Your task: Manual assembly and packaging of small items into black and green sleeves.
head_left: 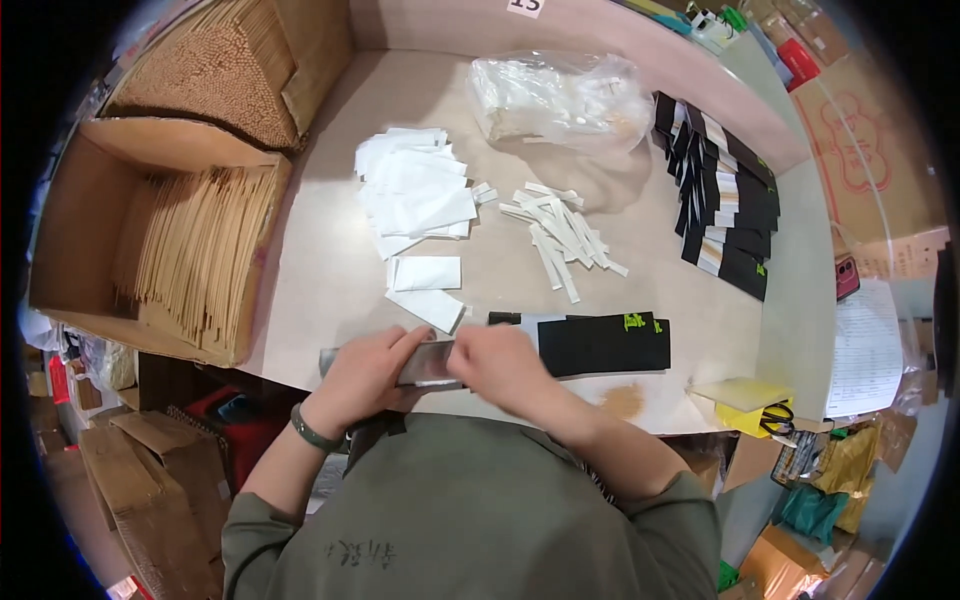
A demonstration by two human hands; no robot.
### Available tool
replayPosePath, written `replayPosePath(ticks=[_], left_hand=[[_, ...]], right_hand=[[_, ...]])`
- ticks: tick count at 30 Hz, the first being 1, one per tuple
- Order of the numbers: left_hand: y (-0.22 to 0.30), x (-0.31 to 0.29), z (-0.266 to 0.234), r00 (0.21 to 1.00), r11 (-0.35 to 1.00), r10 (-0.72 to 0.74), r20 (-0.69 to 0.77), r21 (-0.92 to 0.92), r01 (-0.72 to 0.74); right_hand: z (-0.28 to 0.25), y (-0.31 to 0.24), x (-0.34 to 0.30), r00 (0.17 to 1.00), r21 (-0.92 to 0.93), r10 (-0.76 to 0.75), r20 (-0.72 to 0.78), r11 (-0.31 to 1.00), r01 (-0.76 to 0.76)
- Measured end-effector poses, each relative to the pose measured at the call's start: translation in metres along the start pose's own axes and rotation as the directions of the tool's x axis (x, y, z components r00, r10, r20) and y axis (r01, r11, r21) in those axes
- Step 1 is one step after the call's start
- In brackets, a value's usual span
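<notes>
My left hand point(368, 368) and my right hand point(497, 362) meet at the table's near edge, both closed on a long black paper sleeve point(600, 343) with a green mark. The sleeve's grey open end point(427, 362) sits between my hands and its black length runs out to the right. Just beyond my hands lie two white paper packets point(428, 290). Farther back sits a loose pile of white packets point(412, 190), with a scatter of narrow white strips point(560, 232) to its right.
A row of black sleeves point(722, 190) fans along the right side. A clear plastic bag point(560, 98) rests at the back. An open cardboard box of wooden sticks point(195, 250) stands on the left, another point(215, 75) behind it. Yellow-handled scissors point(770, 418) lie at right.
</notes>
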State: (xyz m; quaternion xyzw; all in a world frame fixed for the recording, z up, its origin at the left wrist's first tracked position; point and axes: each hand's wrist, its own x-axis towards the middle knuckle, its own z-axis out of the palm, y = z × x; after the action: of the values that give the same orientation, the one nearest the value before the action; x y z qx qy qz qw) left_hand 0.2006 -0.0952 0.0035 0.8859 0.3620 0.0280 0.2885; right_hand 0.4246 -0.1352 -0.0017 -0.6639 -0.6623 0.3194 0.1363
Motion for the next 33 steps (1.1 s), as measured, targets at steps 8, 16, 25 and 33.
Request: replayPosePath(ticks=[8, 16, 25, 33], left_hand=[[-0.118, -0.035, -0.071, 0.618, 0.912, -0.28, -0.735, -0.003, 0.41], [-0.188, -0.088, -0.07, 0.613, 0.774, -0.488, -0.622, 0.016, 0.633], [-0.172, -0.081, -0.087, 0.67, 0.728, -0.535, -0.515, 0.122, 0.675], [-0.166, -0.082, -0.095, 0.631, 0.715, -0.508, -0.587, 0.121, 0.689]], right_hand=[[-0.042, 0.097, 0.046, 0.959, -0.162, 0.095, -0.268, 0.976, -0.142], [-0.03, 0.078, 0.062, 0.95, -0.61, -0.111, -0.292, 0.787, -0.095], [-0.02, 0.011, 0.085, 0.895, -0.289, -0.428, -0.121, 0.878, 0.381], [-0.003, -0.025, 0.087, 0.953, -0.306, -0.301, -0.03, 0.91, 0.278]])
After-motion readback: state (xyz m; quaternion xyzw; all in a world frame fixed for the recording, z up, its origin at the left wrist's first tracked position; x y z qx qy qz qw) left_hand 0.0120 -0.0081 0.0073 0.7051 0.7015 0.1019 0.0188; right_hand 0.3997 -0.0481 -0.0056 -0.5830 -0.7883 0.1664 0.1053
